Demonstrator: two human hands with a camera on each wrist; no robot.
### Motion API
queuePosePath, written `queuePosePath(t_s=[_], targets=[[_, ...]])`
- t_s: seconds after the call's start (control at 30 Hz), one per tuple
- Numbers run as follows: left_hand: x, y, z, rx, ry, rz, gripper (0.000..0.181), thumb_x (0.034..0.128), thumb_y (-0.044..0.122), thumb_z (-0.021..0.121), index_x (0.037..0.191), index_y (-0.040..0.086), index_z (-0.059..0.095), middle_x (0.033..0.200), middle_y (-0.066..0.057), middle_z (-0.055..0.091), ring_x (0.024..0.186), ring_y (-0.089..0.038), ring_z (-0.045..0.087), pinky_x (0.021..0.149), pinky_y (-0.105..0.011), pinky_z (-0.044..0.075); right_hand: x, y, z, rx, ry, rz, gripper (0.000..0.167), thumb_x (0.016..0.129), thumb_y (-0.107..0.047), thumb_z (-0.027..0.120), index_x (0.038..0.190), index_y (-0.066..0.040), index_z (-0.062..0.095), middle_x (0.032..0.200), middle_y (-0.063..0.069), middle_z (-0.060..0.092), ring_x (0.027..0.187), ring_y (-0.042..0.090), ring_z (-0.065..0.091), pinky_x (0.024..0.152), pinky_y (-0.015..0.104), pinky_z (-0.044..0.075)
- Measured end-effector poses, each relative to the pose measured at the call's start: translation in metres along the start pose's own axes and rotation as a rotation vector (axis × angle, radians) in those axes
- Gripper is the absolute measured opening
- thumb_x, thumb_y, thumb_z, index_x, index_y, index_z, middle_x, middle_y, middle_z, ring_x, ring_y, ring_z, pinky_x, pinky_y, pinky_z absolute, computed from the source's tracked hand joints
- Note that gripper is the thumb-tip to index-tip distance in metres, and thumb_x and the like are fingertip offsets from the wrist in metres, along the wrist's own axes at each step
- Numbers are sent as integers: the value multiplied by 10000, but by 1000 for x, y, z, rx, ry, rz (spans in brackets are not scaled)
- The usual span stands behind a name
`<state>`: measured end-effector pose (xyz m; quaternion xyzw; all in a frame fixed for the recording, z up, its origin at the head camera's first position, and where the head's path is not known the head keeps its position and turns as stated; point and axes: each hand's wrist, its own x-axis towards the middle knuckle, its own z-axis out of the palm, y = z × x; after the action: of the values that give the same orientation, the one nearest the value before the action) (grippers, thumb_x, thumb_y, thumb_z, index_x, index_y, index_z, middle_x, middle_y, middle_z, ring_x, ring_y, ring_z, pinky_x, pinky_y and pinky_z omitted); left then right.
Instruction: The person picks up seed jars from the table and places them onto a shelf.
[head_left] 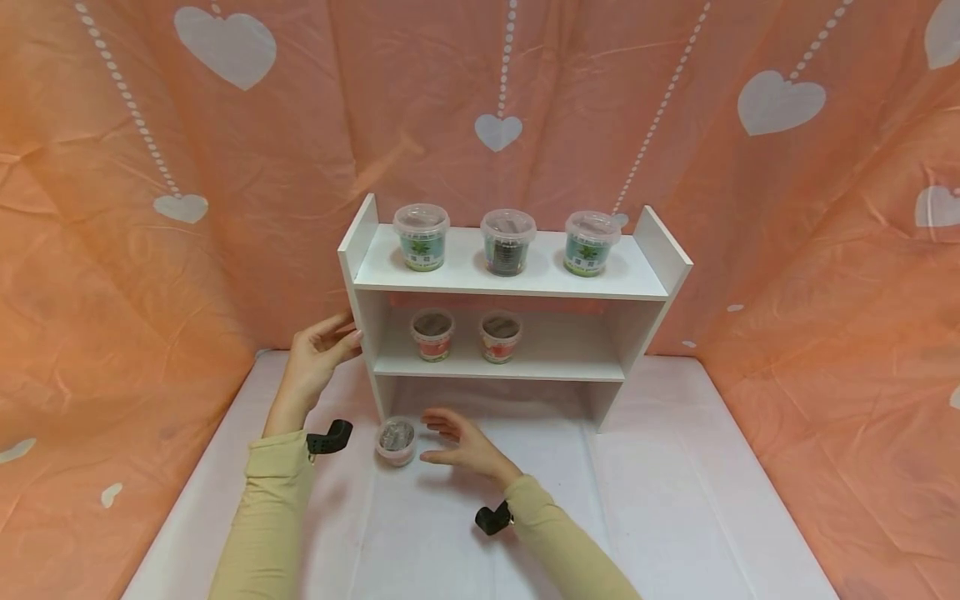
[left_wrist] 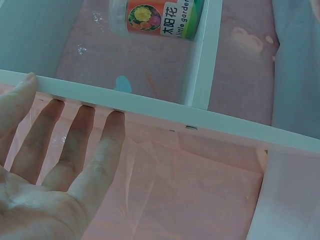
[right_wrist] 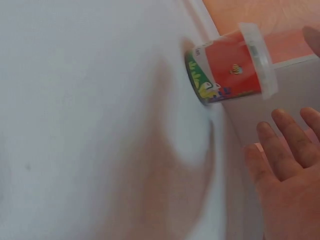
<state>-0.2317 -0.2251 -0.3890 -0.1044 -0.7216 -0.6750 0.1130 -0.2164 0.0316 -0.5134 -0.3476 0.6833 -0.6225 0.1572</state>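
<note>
My left hand (head_left: 318, 358) touches the left side panel of a white shelf unit (head_left: 498, 369), its fingertips against the panel in the left wrist view. My right hand (head_left: 465, 446) hovers over the table, fingers spread and bent a little, holding nothing. Just to its left a small lidded plastic tub (head_left: 396, 442) stands on the table, apart from the fingers. The right wrist view shows this tub's red label with a bee (right_wrist: 232, 70). Two similar red-labelled tubs, one at left (head_left: 432, 335) and one near the middle (head_left: 500, 337), stand on the middle shelf.
Three larger lidded tubs with green-blue labels, left (head_left: 422, 237), middle (head_left: 507, 242) and right (head_left: 590, 243), stand on the top shelf. An orange cloth (head_left: 300, 167) with white hearts hangs behind and at the sides. White cloth covers the table (head_left: 675, 500).
</note>
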Motion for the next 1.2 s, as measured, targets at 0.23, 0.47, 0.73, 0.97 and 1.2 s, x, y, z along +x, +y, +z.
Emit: queuePosePath(t_s=[0.23, 0.47, 0.73, 0.97, 1.2], targets=[[1, -1, -1, -8, 0, -8, 506, 925, 90, 639, 1373, -64, 463, 1321, -217, 519, 1012, -71, 614, 823, -273, 546, 5, 7, 6, 25, 12, 34, 649, 807, 70, 722, 1360, 117, 388, 1334, 345, 428, 1251, 487, 394, 1078, 569, 285], [2, -1, -1, -18, 1, -3, 505, 922, 86, 642, 1373, -59, 468, 1283, -139, 563, 1005, -68, 618, 815, -254, 548, 10, 11, 13, 64, 9, 47, 663, 796, 122, 702, 1346, 191, 338, 1326, 363, 413, 1243, 499, 392, 1071, 574, 293], [0, -3, -1, -22, 4, -3, 506, 921, 80, 643, 1373, -62, 465, 1282, -125, 565, 1011, -64, 614, 815, -255, 548, 15, 27, 20, 64, 17, 45, 667, 760, 159, 715, 1335, 166, 377, 1301, 330, 458, 1224, 477, 427, 1062, 553, 326], [0, -5, -3, -24, 2, 7, 507, 917, 82, 649, 1372, -56, 471, 1253, -56, 587, 1019, -67, 612, 813, -251, 547, 21, 50, 29, -29, 101, 123, 676, 765, 49, 774, 1355, 33, 444, 1297, 167, 526, 1218, 299, 494, 1057, 387, 389], [0, -5, -2, -26, -10, 22, 503, 919, 72, 644, 1371, -59, 469, 1236, -42, 597, 1014, -71, 615, 815, -249, 546, 25, 53, 36, -76, 149, 135, 666, 752, -38, 815, 1328, 0, 481, 1250, 93, 570, 1159, 182, 542, 995, 248, 428]])
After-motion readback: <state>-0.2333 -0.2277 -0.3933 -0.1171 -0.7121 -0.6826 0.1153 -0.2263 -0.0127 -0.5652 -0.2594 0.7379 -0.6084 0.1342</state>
